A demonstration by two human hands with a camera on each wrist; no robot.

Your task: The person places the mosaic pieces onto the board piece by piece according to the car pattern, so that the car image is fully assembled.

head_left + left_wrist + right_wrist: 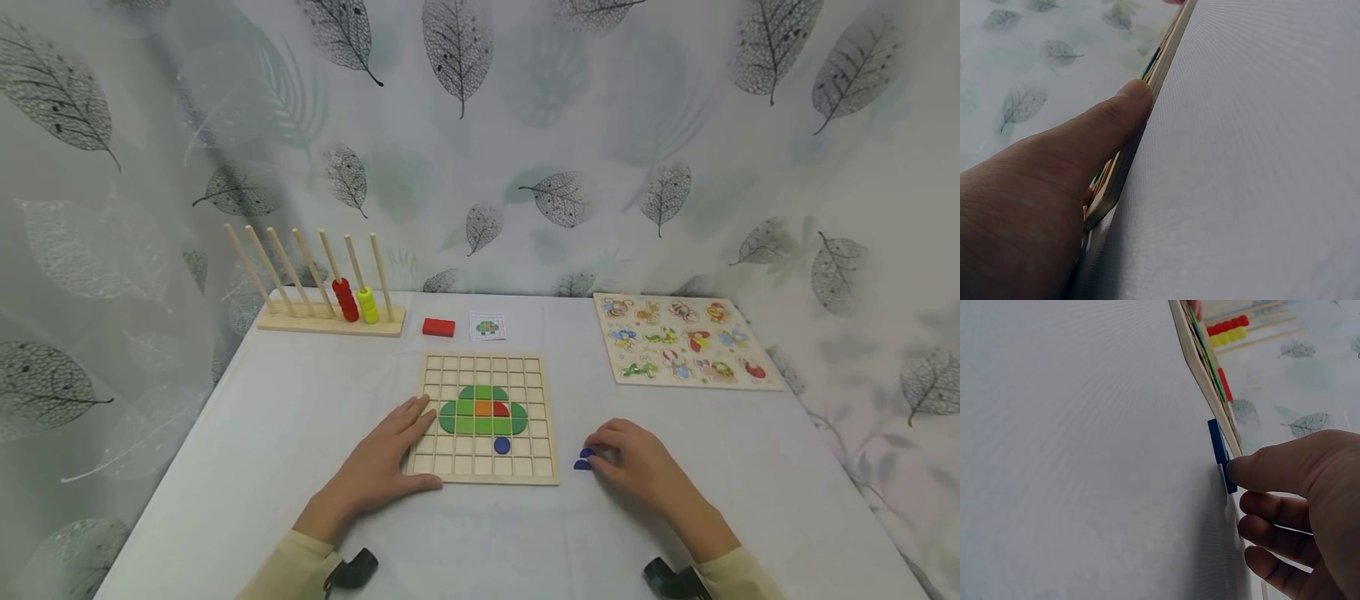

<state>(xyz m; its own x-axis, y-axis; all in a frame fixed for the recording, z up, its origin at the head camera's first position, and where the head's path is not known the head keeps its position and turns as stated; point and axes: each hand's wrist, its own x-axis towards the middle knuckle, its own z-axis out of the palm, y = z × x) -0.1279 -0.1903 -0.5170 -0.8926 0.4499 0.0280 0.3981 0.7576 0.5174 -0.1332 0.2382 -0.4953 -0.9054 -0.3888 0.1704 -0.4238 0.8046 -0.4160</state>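
Observation:
A wooden grid board (pixel 453 468) lies on the white table, with green pieces (pixel 475 427) set in it around an orange square (pixel 483 407) and a red rounded piece (pixel 501 409). Lower on the grid sits a blue disc (pixel 502 446). My left hand (pixel 382 454) rests at the board's left side, fingers extended, thumb (pixel 1129 103) on the near edge. Right of the board, my right hand (pixel 637 465) pinches a blue half-circle piece (pixel 1230 481) at the tabletop; the index fingertip is hidden in the right wrist view. Close beside it lies another blue half-circle (pixel 582 465).
Behind the board are a red block (pixel 438 327) and a small pattern card (pixel 487 327). At the back left stands a peg rack (pixel 330 325) with red beads (pixel 345 300) and yellow beads (pixel 367 305). An insect puzzle board (pixel 682 340) lies at the back right, before a leaf-patterned curtain (pixel 525 100).

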